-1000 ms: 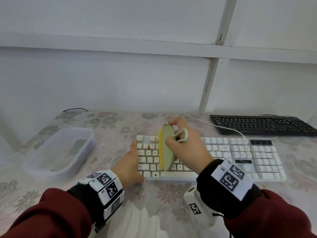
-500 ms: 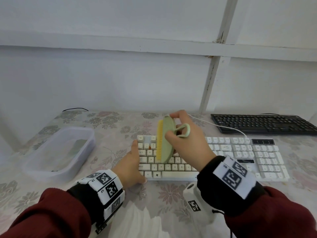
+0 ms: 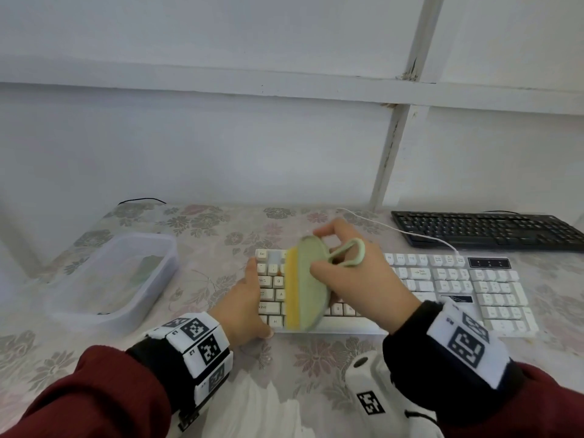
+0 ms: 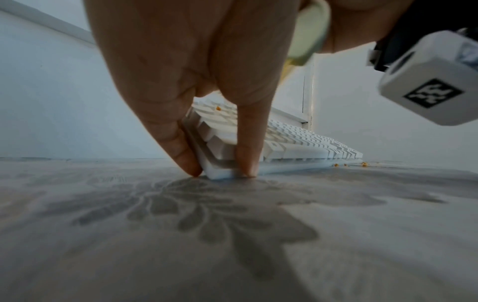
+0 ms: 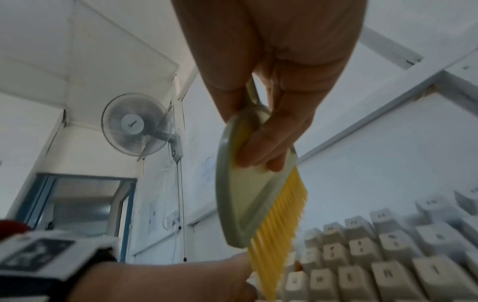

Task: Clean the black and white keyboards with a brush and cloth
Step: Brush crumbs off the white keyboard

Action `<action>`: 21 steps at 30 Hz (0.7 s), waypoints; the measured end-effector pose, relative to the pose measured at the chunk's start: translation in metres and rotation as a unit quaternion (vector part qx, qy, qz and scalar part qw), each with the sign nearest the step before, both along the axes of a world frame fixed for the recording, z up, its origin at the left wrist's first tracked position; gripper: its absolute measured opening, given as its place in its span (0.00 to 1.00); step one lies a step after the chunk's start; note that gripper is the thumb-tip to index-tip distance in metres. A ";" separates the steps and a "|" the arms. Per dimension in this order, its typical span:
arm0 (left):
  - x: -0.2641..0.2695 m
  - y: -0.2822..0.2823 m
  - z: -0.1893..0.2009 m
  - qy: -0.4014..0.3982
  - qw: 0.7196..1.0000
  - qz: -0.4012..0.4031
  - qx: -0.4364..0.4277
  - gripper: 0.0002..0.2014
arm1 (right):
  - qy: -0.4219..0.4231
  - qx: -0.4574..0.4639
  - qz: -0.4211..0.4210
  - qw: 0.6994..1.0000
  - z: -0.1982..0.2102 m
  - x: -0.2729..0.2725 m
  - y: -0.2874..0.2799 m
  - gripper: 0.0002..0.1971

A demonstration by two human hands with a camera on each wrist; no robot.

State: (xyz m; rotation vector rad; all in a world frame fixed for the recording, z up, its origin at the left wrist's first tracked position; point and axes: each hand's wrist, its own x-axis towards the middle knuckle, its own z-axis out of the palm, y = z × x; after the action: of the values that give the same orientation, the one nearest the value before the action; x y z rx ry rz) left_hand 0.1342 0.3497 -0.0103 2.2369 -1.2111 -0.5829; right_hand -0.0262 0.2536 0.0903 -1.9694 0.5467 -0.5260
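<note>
head view: right hand (image 3: 354,279) grips the brush (image 3: 308,287) over the white keyboard (image 3: 442,289); left hand (image 3: 245,306), fingers straight, braces its corner.

Open table (image 3: 221,241) at centre frame between plastic tub (image 3: 107,279), lower left, and white keyboard (image 3: 442,279); black keyboard (image 3: 486,230) blocks upper right.

The brush (image 3: 308,287) has a pale green back and loop handle, with yellow bristles facing left. Under it, the white keyboard (image 3: 442,292) carries cream-white keys and small black panels. Right and behind the white keyboard, the black keyboard (image 3: 486,230) is all black. The tablecloth (image 3: 196,229) is pale with a grey-pink flower print. Both sleeves (image 3: 79,396) are dark red, with black cuffs.
</note>
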 end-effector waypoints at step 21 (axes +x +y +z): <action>-0.001 0.000 0.000 -0.008 1.000 0.001 -0.002 0.63 | -0.023 -0.032 -0.008 0.999 -0.001 0.012 0.001 0.16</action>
State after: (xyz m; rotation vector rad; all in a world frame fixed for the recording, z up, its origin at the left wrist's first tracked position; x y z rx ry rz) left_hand 0.1332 0.3495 -0.0106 2.2429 -1.2175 -0.5607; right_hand -0.0143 0.2549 0.0895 -2.0104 0.5231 -0.6043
